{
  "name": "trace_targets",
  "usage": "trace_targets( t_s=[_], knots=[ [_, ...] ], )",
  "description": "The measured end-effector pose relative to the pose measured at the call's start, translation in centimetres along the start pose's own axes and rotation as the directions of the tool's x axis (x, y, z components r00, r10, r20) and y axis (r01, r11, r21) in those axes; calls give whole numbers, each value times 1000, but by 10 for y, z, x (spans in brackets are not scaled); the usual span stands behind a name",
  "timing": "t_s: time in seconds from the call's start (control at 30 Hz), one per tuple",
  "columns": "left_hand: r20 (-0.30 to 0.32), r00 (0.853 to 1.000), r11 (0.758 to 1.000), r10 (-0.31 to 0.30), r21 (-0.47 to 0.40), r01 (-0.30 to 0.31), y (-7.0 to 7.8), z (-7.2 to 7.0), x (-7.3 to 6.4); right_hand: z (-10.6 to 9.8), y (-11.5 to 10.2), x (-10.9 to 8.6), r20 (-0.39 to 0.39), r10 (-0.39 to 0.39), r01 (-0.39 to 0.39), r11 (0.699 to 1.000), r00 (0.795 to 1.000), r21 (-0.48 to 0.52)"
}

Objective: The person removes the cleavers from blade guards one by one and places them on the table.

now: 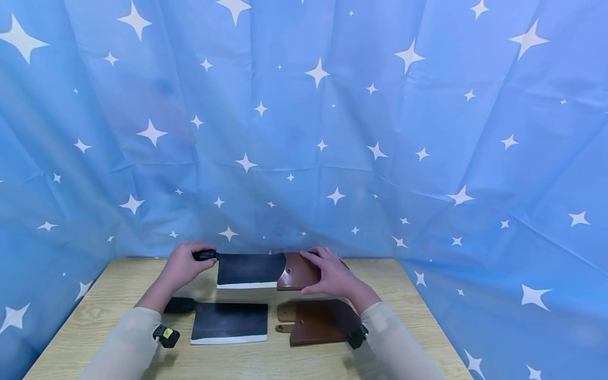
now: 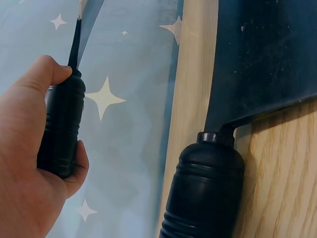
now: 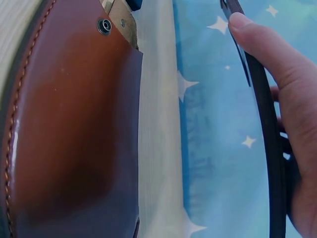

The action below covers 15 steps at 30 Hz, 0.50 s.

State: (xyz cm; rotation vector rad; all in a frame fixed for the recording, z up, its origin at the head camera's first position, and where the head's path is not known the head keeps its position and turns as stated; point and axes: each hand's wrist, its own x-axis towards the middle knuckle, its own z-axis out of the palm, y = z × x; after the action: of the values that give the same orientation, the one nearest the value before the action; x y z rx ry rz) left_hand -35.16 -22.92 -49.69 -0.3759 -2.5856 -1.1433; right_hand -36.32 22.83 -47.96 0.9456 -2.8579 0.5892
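My left hand [image 1: 185, 266] grips the black ribbed handle [image 2: 62, 124] of a cleaver, raised above the table's far part. Its dark blade [image 1: 249, 269] has a pale cutting edge facing down. At the blade's right end is a brown leather sheath [image 1: 296, 274], pinched by my right hand [image 1: 334, 274] between thumb and fingers. The blade's end meets the sheath's curved mouth; how far it reaches inside is hidden. Seen edge-on in the right wrist view, the held sheath [image 3: 270, 148] looks like a thin dark strip.
A second cleaver [image 1: 230, 319] lies on the wooden table [image 1: 228, 361] nearer me, handle to the left. Right of it lies another brown sheath [image 1: 315, 327] with snap straps at its left end. A blue star-patterned curtain [image 1: 285, 132] stands behind the table and along its sides.
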Motion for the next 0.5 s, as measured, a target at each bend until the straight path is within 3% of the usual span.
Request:
trace_targets(
  t_s=[0.5],
  knots=[
    [19, 1000, 1000, -10, 6, 10, -4, -3, 2, -7, -2, -2, 14, -7, 7, 1000, 1000, -7]
  ],
)
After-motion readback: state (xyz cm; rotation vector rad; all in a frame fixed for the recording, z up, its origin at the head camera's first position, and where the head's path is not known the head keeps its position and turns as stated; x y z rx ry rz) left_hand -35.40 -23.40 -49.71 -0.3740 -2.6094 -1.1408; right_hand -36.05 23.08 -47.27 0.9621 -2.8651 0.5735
